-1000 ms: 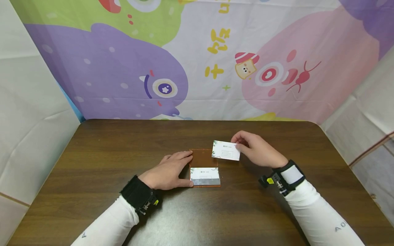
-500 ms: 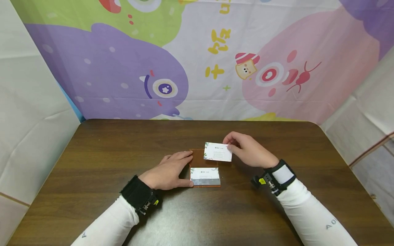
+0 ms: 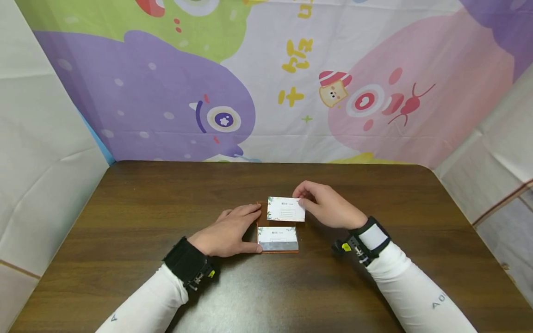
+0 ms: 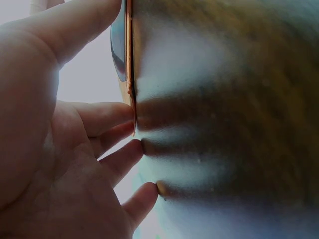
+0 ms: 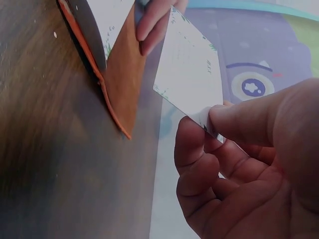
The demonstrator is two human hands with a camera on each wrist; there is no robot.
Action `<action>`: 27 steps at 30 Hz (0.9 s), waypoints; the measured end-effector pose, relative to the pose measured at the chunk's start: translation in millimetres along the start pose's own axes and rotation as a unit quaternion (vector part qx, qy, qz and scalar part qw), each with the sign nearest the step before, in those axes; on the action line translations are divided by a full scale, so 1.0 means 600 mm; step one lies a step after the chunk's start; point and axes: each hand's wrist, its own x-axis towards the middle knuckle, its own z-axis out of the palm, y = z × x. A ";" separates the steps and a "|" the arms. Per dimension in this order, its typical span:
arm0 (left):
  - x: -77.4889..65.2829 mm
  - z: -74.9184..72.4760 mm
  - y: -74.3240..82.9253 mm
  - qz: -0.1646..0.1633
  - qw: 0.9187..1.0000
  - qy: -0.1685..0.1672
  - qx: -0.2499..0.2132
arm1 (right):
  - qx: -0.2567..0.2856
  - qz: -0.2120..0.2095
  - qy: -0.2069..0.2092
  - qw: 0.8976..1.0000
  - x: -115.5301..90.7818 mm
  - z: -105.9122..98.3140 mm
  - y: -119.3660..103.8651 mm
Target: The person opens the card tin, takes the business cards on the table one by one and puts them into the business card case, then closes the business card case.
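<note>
A brown leather card holder (image 3: 261, 223) lies unfolded on the table, orange along its edges. A white business card (image 3: 276, 233) with leaf print sits in its lower half, partly behind a grey translucent strip. My left hand (image 3: 226, 233) rests at the holder's left edge, thumb at the lower corner and fingertips at the upper one; other fingertips touch the table in the left wrist view. With thumb and fingers my right hand (image 3: 326, 203) pinches the right end of another white card (image 5: 192, 69), held over the holder's upper half. The right wrist view shows this card above the leather, apart from it.
The dark wooden table (image 3: 166, 189) reaches back to a cartoon-printed curtain (image 3: 283, 125). White cloth walls (image 3: 54, 138) stand at both sides. Each wrist wears a black strap with a small camera.
My right hand has carried the pinched card leftward and slightly toward me, from the holder's right side to over its upper half. The left hand and holder have stayed put.
</note>
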 end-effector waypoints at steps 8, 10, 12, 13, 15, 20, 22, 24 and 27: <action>0.001 0.001 -0.001 0.009 1.000 0.008 0.002 | -0.001 0.002 -0.018 1.000 0.005 0.013 -0.007; 0.001 0.001 -0.001 0.011 1.000 0.012 0.001 | 0.000 0.003 -0.021 1.000 0.006 0.016 -0.008; 0.001 0.000 -0.001 0.013 1.000 0.014 -0.001 | 0.000 0.005 -0.023 1.000 0.006 0.019 -0.009; 0.001 0.000 -0.001 0.013 1.000 0.014 -0.001 | 0.000 0.007 -0.024 1.000 0.007 0.020 -0.010; 0.001 0.000 -0.001 0.014 1.000 0.014 -0.001 | -0.002 0.010 -0.026 1.000 0.007 0.023 -0.010; 0.002 0.000 -0.001 0.012 1.000 0.010 -0.001 | 0.000 0.014 -0.031 0.999 0.009 0.027 -0.012; 0.002 0.000 -0.001 0.009 1.000 0.007 -0.002 | 0.001 0.016 -0.032 0.999 0.009 0.029 -0.012; 0.002 -0.001 -0.002 0.007 1.000 0.004 -0.002 | 0.001 0.017 -0.035 0.999 0.009 0.030 -0.011; 0.002 -0.002 -0.002 0.005 1.000 0.003 -0.004 | 0.002 0.016 -0.037 0.999 0.009 0.035 -0.009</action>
